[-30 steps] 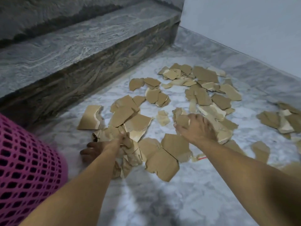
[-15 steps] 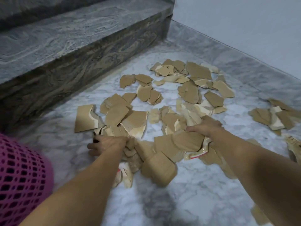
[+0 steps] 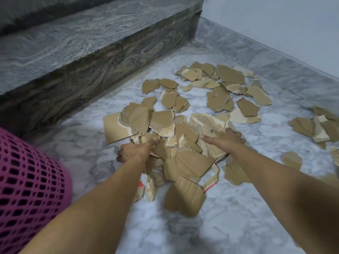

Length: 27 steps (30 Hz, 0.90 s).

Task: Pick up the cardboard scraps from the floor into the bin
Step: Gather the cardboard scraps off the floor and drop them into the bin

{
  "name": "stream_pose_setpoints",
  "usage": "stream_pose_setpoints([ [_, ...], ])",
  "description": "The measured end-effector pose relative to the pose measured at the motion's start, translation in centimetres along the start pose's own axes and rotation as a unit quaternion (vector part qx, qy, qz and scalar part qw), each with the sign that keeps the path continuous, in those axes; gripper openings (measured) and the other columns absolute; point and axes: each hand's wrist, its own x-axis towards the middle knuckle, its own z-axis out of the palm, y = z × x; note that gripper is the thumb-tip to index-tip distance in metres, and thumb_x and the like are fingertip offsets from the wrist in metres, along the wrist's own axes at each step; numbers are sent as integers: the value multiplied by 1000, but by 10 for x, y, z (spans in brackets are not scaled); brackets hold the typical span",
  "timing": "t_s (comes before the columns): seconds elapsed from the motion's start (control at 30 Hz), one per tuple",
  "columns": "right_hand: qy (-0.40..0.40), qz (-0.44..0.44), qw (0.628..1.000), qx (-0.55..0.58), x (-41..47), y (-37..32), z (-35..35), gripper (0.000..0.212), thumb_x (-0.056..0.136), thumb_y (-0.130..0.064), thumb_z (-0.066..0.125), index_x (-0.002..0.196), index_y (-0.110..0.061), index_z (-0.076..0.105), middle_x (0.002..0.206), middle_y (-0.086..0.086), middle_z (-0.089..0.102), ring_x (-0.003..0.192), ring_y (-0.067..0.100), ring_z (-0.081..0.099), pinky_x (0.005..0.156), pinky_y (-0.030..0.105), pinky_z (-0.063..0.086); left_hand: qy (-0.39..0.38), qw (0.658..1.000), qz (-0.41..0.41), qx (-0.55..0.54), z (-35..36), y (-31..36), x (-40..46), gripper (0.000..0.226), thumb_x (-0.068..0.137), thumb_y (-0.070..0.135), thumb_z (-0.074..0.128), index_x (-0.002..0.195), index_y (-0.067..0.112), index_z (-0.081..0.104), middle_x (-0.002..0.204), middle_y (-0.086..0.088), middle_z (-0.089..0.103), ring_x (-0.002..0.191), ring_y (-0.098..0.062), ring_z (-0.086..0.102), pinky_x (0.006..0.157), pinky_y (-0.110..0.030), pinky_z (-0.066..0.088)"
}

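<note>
Several torn brown cardboard scraps (image 3: pixel 229 76) lie spread over the marble floor (image 3: pixel 238 226). A bunched heap of scraps (image 3: pixel 185 162) sits between my hands. My left hand (image 3: pixel 134 151) grips the heap's left side, thumb on top, fingers curled under. My right hand (image 3: pixel 223 138) lies on the heap's right side with fingers curled over the scraps. The pink mesh bin (image 3: pixel 27 189) stands at the lower left, just left of my left forearm.
A dark stone step (image 3: pixel 91 52) runs along the left and back. A pale wall (image 3: pixel 275 24) with a marble skirting closes the right. A separate clump of scraps (image 3: pixel 315 125) lies at the right edge, with loose pieces (image 3: pixel 291 159) nearby.
Both hands have drawn scraps together toward me into a tighter heap. My right hand slid nearer and inward, dragging pieces along. The view shifted a little.
</note>
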Motion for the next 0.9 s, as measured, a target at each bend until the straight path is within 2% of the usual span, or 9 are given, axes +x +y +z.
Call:
stream_pose_setpoints([
  [0.13, -102, -18, 995, 11, -11, -10, 6, 148, 43, -74, 83, 157, -20, 4, 162, 13, -4, 149, 36, 9, 117, 50, 27, -46, 999, -6, -13, 1, 0, -3, 111, 47, 53, 90, 131, 3, 39, 136, -18, 36, 126, -38, 42, 98, -49, 47],
  [0.2, -131, -37, 991, -3, -17, -14, 15, 153, 35, -68, 89, 156, -21, 7, 157, 10, 1, 147, 34, 14, 114, 48, 34, -68, 998, 5, -16, 2, -3, -3, 106, 48, 46, 93, 129, 4, 39, 135, -16, 34, 121, -38, 48, 92, -47, 51],
  [0.27, -133, -65, 989, -3, -23, -16, 25, 149, 33, -60, 93, 153, -18, 15, 149, 8, 10, 142, 31, 24, 112, 43, 38, -80, 996, 20, -20, 2, -4, -4, 100, 44, 41, 94, 123, 3, 46, 128, -13, 47, 108, -35, 58, 82, -41, 56],
  [0.33, -130, -97, 987, 13, -31, -19, 32, 135, 41, -52, 95, 148, -15, 22, 142, 7, 18, 137, 28, 31, 112, 37, 38, -95, 994, 26, -39, 4, -6, -3, 93, 35, 40, 93, 112, 2, 56, 109, -13, 65, 90, -31, 67, 76, -41, 59],
  [0.43, -132, -124, 983, 21, -41, -23, 38, 127, 44, -52, 94, 145, -17, 25, 143, 7, 22, 134, 26, 35, 106, 35, 40, -124, 991, 29, -48, 13, -12, 4, 85, 27, 41, 87, 99, 3, 64, 91, -13, 72, 81, -29, 70, 75, -43, 60],
  [0.57, -157, -109, 978, 80, -44, -23, 40, 135, 31, -57, 92, 143, -18, 29, 139, 3, 42, 126, 24, 47, 103, 41, 47, -144, 985, 61, -74, 6, -13, -13, 47, 59, 19, 87, 96, 6, 61, 95, -13, 69, 86, -30, 67, 79, -41, 58],
  [0.7, -177, -106, 969, 134, -52, -25, 44, 98, 47, -36, 95, 130, -15, 47, 117, 0, 61, 107, 21, 61, 88, 37, 55, -187, 972, 73, -126, 7, -15, -18, 59, 67, 0, 84, 116, 5, 51, 110, -13, 64, 91, -30, 64, 70, -35, 56],
  [0.8, -203, -73, 959, 182, -57, -28, 44, 68, 59, -18, 91, 115, -10, 55, 113, 6, 65, 105, 26, 63, 81, 35, 53, -183, 972, 74, -128, 3, -17, -20, 51, 69, -8, 79, 101, 13, 45, 98, -8, 61, 94, -32, 65, 79, -39, 57],
  [0.9, -215, -63, 948, 226, -64, -31, 36, 46, 65, -5, 86, 105, -9, 63, 105, 7, 72, 102, 25, 67, 88, 37, 55, -162, 975, 84, -130, -10, -14, -18, 47, 71, -9, 77, 96, 16, 46, 86, -4, 62, 87, -31, 66, 77, -41, 59],
])
